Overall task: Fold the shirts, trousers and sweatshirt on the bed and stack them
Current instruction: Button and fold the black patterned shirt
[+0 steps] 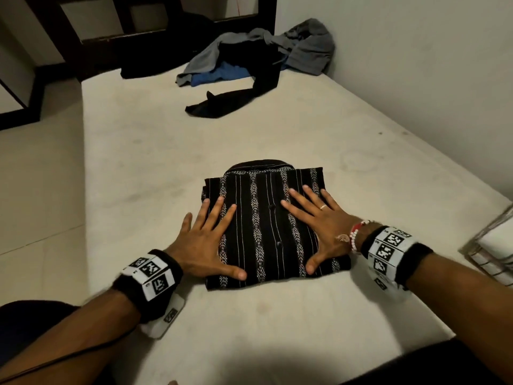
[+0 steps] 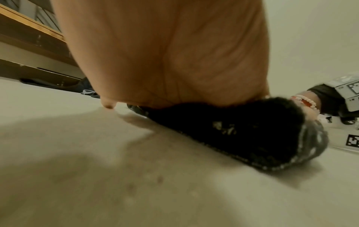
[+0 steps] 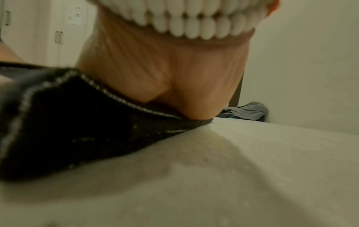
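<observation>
A black shirt with white patterned stripes lies folded into a rectangle on the bed, collar away from me. My left hand lies flat on its left side, fingers spread and straight. My right hand presses flat on its right side, fingers spread. Both wrist views show a palm, the left hand and the right hand, resting on the shirt's edge. At the far end lies an unfolded heap: a grey sweatshirt, a blue garment and black trousers.
A wall runs along the bed's right side. A dark wooden frame stands beyond the far end. The floor lies to the left. A white-and-grey object sits at the right edge.
</observation>
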